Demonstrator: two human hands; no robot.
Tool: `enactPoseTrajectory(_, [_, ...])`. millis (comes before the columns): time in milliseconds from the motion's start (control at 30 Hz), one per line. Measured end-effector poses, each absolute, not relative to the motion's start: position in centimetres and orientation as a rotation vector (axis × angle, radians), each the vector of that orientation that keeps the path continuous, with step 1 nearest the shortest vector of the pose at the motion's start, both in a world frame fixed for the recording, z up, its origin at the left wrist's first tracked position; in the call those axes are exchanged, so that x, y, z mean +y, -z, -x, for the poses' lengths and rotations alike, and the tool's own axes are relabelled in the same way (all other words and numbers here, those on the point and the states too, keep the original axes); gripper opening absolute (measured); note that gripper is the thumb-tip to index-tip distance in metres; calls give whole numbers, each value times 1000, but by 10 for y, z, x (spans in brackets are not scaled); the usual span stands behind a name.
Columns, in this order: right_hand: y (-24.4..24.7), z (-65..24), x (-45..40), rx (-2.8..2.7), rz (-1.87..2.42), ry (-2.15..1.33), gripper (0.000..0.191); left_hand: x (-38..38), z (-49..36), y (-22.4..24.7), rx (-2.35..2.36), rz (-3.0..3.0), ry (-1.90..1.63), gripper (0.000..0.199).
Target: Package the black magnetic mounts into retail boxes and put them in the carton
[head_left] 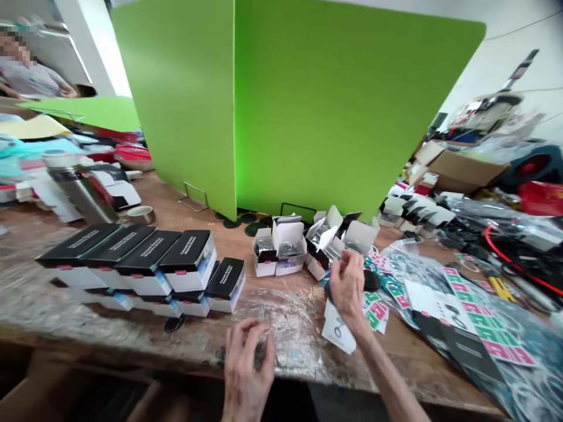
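Note:
My left hand point(248, 366) hovers over the front edge of the worktable, fingers curled but apart, with nothing in it. Farther forward and to the right, my right hand point(349, 287) is beside several opened small white boxes point(290, 249) with clear plastic inside. Its fingers are bent together against the nearest open box point(317, 266); whatever they grip is hidden. A black round disc point(372, 280) lies right of that hand, and a white printed card point(338, 331) lies below it. Closed black-and-white boxes point(187, 258) stand stacked in two layers on the left.
Green divider panels point(343, 111) rise behind the worktable point(281, 328). A steel flask point(81, 187) and a cup point(141, 215) stand at left. Sticker sheets point(479, 316), plastic bags and yellow-handled pliers point(500, 287) crowd the right. Another person point(35, 79) is at far left.

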State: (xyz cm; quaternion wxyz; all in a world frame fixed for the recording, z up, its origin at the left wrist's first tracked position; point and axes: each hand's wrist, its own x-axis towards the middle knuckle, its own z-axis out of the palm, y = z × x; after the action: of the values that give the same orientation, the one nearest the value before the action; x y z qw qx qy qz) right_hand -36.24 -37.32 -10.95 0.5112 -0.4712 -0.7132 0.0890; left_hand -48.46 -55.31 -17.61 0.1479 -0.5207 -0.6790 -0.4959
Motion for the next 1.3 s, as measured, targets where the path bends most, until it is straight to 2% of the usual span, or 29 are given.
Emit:
enactPoseTrajectory(167, [123, 337, -300, -1831, 1322, -255, 14, -530, 462, 184, -2051, 1663, 1658, 11])
enactPoseTrajectory(300, [118, 338, -305, -1937, 1325, -235, 15, -504, 460, 167, -2213, 1710, 1797, 13])
enactPoseTrajectory(367, [111, 338, -324, -1946, 1334, -192, 17, -489, 457, 156, -2228, 1725, 1823, 27])
enactPoseTrajectory(467, [99, 337, -360, -1969, 1319, -189, 20, -471, 453, 143, -2164, 1721, 1959, 67])
enactPoseTrajectory(500, [95, 335, -371, -1994, 1284, -241, 21, -468, 453, 140, -2155, 1699, 2062, 71])
enactPoseTrajectory(633, [106, 308, -408, -2117, 1100, -546, 24, -479, 472, 145, -2233, 1564, 2464, 45])
enactPoseTrajectory(700, [128, 286, -419, -2236, 1080, -467, 25, -494, 487, 157, -2270, 1492, 2498, 44])
enactPoseTrajectory(867, [182, 254, -432, -2485, 1172, -117, 43, -513, 506, 188, -2238, 1395, 2476, 48])
enactPoseTrajectory(1100, [186, 261, -419, -2458, 1318, -51, 34, -508, 504, 191, -2210, 1441, 2464, 47])
enactPoseTrajectory(1233, [181, 265, -413, -2416, 1387, -89, 20, -509, 502, 188, -2182, 1430, 2503, 46])
enactPoseTrajectory(1300, [181, 265, -411, -2410, 1392, -110, 22, -508, 502, 188, -2165, 1446, 2521, 47])
